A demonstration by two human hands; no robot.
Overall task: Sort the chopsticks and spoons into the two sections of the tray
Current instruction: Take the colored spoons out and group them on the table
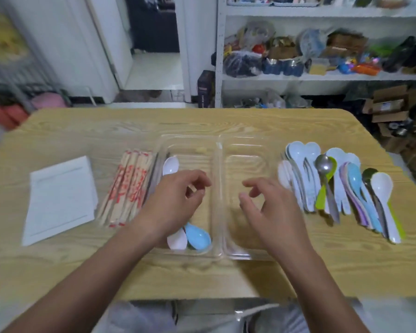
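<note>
- Both hands hang empty over the clear tray (190, 137): left hand (178, 200) loosely curled above the left section, right hand (269, 207) relaxed above the right.
- Plastic spoons (198, 236) lie in the left section. More spoons (334, 183) sit toward the tabletop's right edge, and wrapped chopsticks (130, 188) just left of the tray.
- Spoons look light, stiff and slick, so pinch the handles. Take the chopsticks mid-length, since the wrappers may slide.

Readable text: none anywhere in view.
Chopstick wrappers (130, 186): red print runs along the paper sleeves, on the left part of the bench (82, 131); too blurred to read.
Dark box (205, 88): far, on the floor beside the shelf (322, 76); pale lettering, illegible.
Cardboard box (386, 105): far right; white label, print too small.
White sheet (60, 200): near left; faint lines only.
</note>
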